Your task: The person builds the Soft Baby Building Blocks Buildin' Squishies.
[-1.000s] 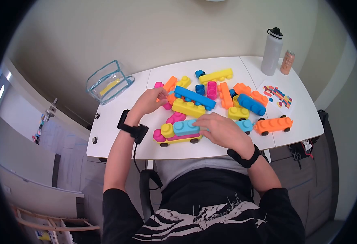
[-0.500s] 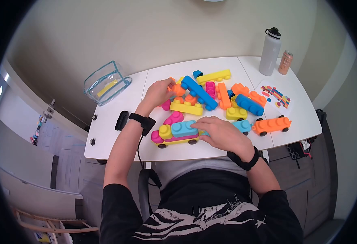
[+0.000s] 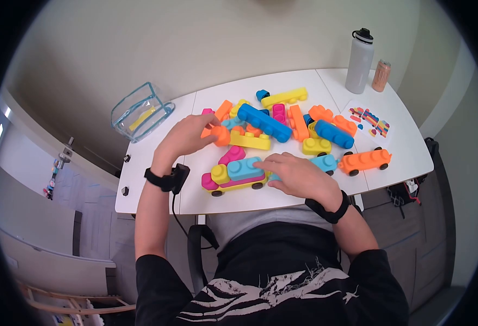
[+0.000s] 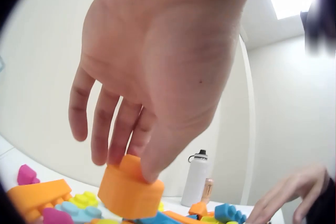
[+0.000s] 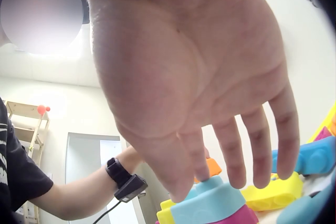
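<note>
My left hand pinches an orange building block between thumb and fingertips, over the left side of the block pile. Below it stands a wheeled toy car with a yellow base, topped by a pink layer, a yellow block and a light blue block. The fingertips of my right hand are at the right end of that light blue block, fingers nearly straight. In the right wrist view, thumb and forefinger come down at its stud. A second, light blue car is partly hidden behind the right hand.
An orange wheeled car stands at the right. Behind the hands lie loose blocks, among them a long blue one and a yellow one. A picture card, bottle, can and clear bag stand or lie farther back.
My left hand reached into the pile, took hold of the orange block and drew it back toward the near left. The long blue block got turned. My right hand has barely moved.
</note>
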Motion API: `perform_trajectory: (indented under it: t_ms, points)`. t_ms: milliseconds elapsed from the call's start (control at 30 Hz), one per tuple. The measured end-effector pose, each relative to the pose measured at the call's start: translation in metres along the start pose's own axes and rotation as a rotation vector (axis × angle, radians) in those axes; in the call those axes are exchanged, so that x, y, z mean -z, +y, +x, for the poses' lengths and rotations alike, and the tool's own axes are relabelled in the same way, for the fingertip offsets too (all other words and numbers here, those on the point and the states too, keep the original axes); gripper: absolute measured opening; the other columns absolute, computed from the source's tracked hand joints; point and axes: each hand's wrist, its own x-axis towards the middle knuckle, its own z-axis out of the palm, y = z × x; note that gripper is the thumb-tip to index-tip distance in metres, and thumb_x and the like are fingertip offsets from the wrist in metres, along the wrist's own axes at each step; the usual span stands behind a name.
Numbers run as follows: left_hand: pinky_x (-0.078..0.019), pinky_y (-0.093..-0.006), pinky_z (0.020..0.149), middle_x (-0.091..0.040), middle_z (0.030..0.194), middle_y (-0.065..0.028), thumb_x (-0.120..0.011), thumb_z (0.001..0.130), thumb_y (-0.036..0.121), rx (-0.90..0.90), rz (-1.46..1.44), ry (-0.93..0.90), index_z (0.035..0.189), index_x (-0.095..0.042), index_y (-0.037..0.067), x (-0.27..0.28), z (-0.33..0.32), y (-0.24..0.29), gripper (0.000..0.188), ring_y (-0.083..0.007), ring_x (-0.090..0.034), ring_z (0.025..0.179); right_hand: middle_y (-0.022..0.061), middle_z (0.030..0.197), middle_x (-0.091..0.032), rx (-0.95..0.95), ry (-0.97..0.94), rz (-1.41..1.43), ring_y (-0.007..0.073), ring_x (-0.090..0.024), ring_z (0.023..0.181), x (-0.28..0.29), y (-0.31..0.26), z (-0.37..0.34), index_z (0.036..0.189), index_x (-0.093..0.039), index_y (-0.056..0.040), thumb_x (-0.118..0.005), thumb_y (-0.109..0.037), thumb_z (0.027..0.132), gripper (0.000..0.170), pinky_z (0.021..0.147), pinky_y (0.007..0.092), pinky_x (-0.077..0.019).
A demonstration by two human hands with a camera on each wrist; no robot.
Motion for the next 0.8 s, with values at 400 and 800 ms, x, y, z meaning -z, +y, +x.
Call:
perform_trajectory:
  t_ms: [400,800]
  points:
    - [-0.0594,-0.0426,0.094,-0.079,0.112,-0.0121,-0.083,0.09,0.013,-0.094,-0.141,-0.23,0.12,-0.068,0.004,-0.001,-0.034,0.046,0.034,-0.03,-0.077,0.105,0.0103,0.135,-0.069,0.058,0.053,-0.029,0.0329,-0.066,0.125,-0.007,0.005,0.0,0.149,-0.061,-0.0147,-0.077,-0.018,0.095,0.056,0.1,0.0467,-0.0579]
    - [-0.0594,-0.0387,0.095,-0.079,0.111,-0.0096,-0.083,0.09,0.015,-0.106,-0.201,-0.369,0.127,-0.066,0.005,0.005,-0.02,0.039,0.041,-0.0268,-0.076,0.109,0.0125,0.136,-0.069,-0.027,-0.053,0.005,0.0354,-0.063,0.127,0.003,-0.005,-0.001,0.153,-0.058,-0.0138,-0.076,-0.015,0.096,0.059,0.106,0.0458,-0.0535]
